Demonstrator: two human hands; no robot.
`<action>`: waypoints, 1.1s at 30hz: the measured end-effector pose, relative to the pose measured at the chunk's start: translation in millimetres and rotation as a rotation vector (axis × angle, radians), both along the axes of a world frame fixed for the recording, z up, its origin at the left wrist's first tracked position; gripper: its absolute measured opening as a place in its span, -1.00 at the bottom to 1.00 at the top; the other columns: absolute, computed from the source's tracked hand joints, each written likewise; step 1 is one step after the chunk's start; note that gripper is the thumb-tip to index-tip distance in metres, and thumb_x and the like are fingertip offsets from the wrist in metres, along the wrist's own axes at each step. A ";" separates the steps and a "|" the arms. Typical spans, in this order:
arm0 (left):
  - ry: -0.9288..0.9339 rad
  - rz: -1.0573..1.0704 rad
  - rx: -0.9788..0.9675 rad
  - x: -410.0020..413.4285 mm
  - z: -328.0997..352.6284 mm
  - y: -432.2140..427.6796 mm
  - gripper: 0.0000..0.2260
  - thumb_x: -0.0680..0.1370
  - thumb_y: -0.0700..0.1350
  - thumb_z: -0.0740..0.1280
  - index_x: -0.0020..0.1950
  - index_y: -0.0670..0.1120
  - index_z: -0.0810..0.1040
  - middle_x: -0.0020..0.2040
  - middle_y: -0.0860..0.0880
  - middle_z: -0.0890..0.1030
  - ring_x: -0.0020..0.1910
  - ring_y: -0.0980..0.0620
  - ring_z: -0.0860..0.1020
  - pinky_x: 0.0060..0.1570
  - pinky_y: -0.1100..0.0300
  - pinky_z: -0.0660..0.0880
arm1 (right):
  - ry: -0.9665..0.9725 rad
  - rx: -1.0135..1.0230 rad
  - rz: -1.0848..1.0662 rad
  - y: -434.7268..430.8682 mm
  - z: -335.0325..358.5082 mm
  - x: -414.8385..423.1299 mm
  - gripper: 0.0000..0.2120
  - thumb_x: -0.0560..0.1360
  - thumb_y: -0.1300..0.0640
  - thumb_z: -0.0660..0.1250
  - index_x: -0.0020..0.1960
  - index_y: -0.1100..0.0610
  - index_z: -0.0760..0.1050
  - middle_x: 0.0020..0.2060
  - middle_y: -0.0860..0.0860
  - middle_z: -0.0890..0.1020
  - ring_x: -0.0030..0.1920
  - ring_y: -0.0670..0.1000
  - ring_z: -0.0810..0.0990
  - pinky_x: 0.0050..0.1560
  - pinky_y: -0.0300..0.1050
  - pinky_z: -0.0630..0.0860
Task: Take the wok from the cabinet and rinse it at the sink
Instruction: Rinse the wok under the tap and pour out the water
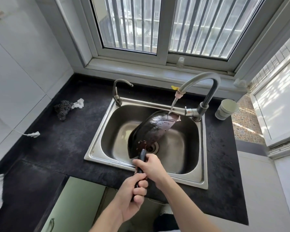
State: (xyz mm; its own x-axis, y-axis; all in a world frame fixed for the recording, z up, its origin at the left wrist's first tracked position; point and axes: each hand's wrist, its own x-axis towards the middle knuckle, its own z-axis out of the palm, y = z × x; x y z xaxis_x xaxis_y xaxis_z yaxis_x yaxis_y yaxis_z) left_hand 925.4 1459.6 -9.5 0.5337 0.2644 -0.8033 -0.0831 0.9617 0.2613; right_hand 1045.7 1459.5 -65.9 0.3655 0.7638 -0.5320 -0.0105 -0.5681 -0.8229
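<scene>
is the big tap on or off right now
On. A stream of water falls from the spout of the big tap onto the upper edge of the tilted wok held over the sink.

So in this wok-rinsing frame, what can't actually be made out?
Head view only:
- wok inside: it is tilted, so how clean it is stays unclear.
- Handle middle: covered by the right hand and left hand.
- Cabinet interior: hidden under the counter, cut by the bottom edge.
- Cup print: too small.

Kitchen corner under a barred window

Daylight comes through the sliding window; white tiled walls meet a black countertop, with a pale green cabinet door below.
</scene>
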 end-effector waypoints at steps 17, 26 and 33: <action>0.317 -0.489 0.675 -38.5 -15.9 -6.2 -0.94 0.59 -0.20 0.26 -0.03 -0.19 0.45 -0.39 -0.04 0.44 -0.58 0.08 0.33 -0.61 0.23 0.27 | 0.484 0.035 -0.236 -22.9 3.8 -31.7 -0.84 0.59 0.19 0.36 0.06 0.30 0.54 -0.17 0.12 0.71 -0.20 0.04 0.69 -0.19 -0.09 0.64; 0.689 -0.764 1.304 -47.2 -23.9 -7.7 -0.71 0.54 -0.05 0.30 0.25 -0.04 0.49 0.05 -0.04 0.67 0.01 -0.04 0.62 -0.12 0.17 0.51 | 0.280 -0.088 -0.521 -13.1 0.3 -56.0 -0.78 0.45 0.24 0.48 -0.09 0.29 0.45 -0.36 0.15 0.68 -0.36 0.07 0.70 -0.17 0.08 0.67; 0.759 -0.726 1.320 -34.7 -10.4 -1.8 -0.73 0.57 0.14 0.20 0.05 -0.04 0.49 -0.03 -0.06 0.66 0.01 -0.11 0.61 -0.07 0.03 0.50 | 0.752 0.139 -0.628 -20.2 2.2 -46.0 -0.85 0.55 0.36 0.32 -0.18 0.38 0.56 -0.24 0.25 0.66 -0.26 0.12 0.68 -0.17 0.00 0.63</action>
